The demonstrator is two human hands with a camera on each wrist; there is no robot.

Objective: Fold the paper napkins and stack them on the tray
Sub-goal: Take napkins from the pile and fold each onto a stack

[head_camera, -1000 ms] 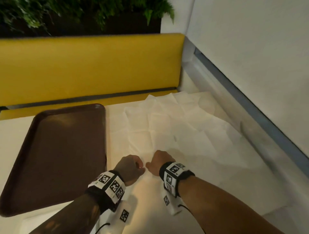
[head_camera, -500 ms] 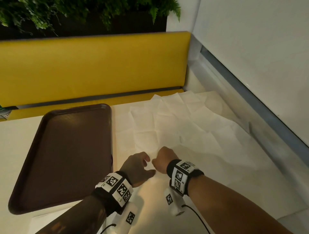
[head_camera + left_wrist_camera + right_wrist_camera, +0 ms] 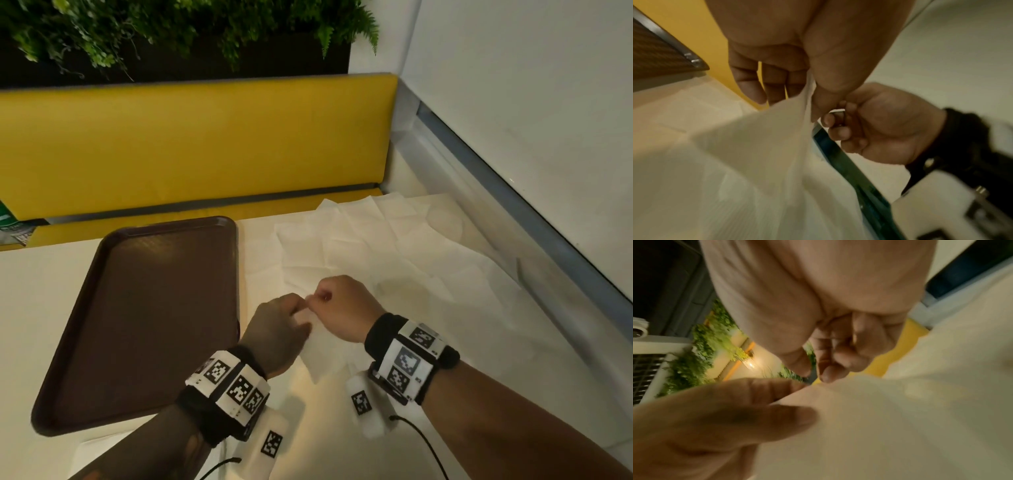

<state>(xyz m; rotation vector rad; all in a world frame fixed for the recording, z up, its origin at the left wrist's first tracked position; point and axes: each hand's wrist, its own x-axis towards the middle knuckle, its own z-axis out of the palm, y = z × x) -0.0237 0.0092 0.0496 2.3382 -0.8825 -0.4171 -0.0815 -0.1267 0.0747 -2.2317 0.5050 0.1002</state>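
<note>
A brown tray (image 3: 137, 308) lies bare on the left of the white table. Several unfolded white paper napkins (image 3: 394, 260) are spread overlapping to its right. Just right of the tray's near corner, my two hands meet above the table. My left hand (image 3: 301, 305) pinches the top of one napkin (image 3: 320, 356), which hangs below the fingers. In the left wrist view thumb and fingers (image 3: 809, 91) clamp the sheet (image 3: 756, 146). My right hand (image 3: 317, 299) has curled fingers at the same edge, and its thumb and forefinger (image 3: 813, 373) close on the napkin (image 3: 879, 418).
A yellow bench (image 3: 188, 144) runs along the table's far edge, with plants (image 3: 171, 27) above it. A white wall with a grey ledge (image 3: 513, 212) bounds the right side. A green-printed item (image 3: 13, 229) lies on the bench at far left.
Both hands have risen from the table and moved slightly forward, lifting one napkin. The fingertips have drawn together on its top edge.
</note>
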